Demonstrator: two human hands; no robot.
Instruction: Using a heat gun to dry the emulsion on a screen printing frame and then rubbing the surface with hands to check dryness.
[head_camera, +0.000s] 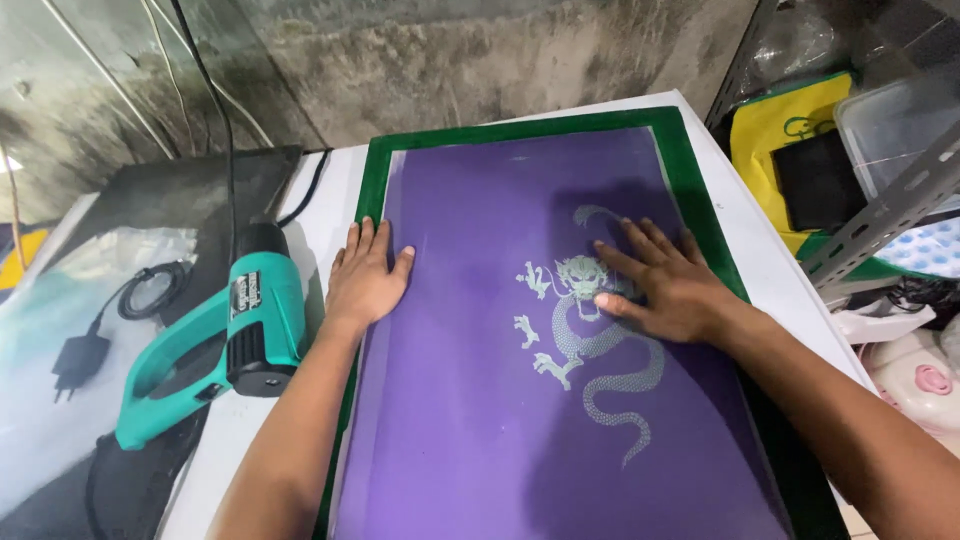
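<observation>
Head view: left hand (362, 280) and right hand (668, 285) press flat, fingers spread, on purple screen (470, 420).

We look down from our head camera, close over the tabletop (770, 250), facing forward toward the wall; our arms enter from the bottom edge. No second view overlaps.

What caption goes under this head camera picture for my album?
Left hand and right hand press flat on a purple screen with a dragon design, teal heat gun beside.
</observation>
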